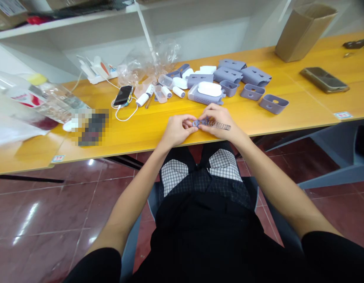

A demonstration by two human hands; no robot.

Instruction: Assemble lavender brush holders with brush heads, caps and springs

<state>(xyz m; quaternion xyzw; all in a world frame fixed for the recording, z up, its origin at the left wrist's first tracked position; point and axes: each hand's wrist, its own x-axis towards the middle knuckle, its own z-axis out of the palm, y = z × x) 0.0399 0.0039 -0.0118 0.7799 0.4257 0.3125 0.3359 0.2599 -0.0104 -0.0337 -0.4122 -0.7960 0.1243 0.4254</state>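
My left hand [176,129] and my right hand [220,120] meet over the front edge of the yellow table [146,129]. Between them they hold a long metal coil spring [217,125] with a small grey-blue plastic piece [196,123] at its left end. My left fingers pinch the plastic end. My right fingers curl over the spring's middle, and its right end sticks out past my right hand.
Behind the hands lie several grey-blue plastic housings [252,76] and trays [273,103], white rollers [178,92] and clear bags [140,67]. A phone on a cable [122,95] lies left, another phone [323,79] and a cardboard box [302,31] right. Plastic-wrapped packages [28,106] sit far left.
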